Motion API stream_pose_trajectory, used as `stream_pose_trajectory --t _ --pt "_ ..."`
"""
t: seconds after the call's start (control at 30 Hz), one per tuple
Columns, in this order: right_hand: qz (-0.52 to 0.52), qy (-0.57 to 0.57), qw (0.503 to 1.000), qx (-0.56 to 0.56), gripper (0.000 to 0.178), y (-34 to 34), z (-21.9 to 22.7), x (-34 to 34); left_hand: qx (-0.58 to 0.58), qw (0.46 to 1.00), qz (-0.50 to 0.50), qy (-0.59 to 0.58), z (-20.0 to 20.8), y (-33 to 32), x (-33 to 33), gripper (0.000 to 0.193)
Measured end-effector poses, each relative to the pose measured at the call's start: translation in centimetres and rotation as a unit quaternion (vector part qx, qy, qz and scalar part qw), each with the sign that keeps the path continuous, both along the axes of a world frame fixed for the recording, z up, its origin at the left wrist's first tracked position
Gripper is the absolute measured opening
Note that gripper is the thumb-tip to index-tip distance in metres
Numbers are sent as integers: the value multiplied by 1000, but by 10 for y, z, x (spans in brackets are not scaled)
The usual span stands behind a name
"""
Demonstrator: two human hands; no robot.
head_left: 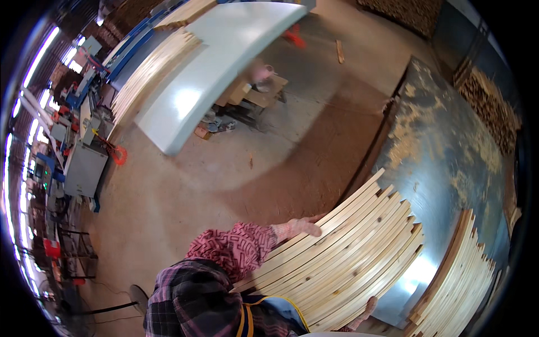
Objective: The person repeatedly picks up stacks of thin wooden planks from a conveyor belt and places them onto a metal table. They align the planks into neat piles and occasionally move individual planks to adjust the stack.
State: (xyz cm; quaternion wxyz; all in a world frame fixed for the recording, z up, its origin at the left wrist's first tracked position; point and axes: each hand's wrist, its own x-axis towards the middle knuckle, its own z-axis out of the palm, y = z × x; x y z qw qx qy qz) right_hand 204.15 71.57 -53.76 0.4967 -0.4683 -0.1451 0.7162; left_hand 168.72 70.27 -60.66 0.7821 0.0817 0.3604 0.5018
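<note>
A wide row of pale wooden strips lies side by side in front of me, its far ends uneven and some strips marked with dark knots. At the row's left edge is my left hand, closed over the outermost strip, thumb on top and the other fingers partly hidden below. My right hand presses against the opposite edge, near the lower rim of the view, its fingers curled round the outer strips and its palm hidden. Patterned pink-red cloth covers my left forearm. The strips overlap a shiny metal table.
A second stack of wooden strips lies on the metal table to the right, beside scattered sawdust. Across the floor, a long pale-topped table stands beside more strips. Machines line the left; stacked wood stands far right.
</note>
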Motion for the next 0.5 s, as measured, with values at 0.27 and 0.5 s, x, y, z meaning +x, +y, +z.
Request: stream_pose_trajectory --t 0.27,0.5 --pt "162 81 975 127 69 -111 103 -207 106 977 164 -81 133 -191 -181 90" --pt "363 136 897 212 73 -116 244 -396 231 918 312 78 282 -328 -338 95"
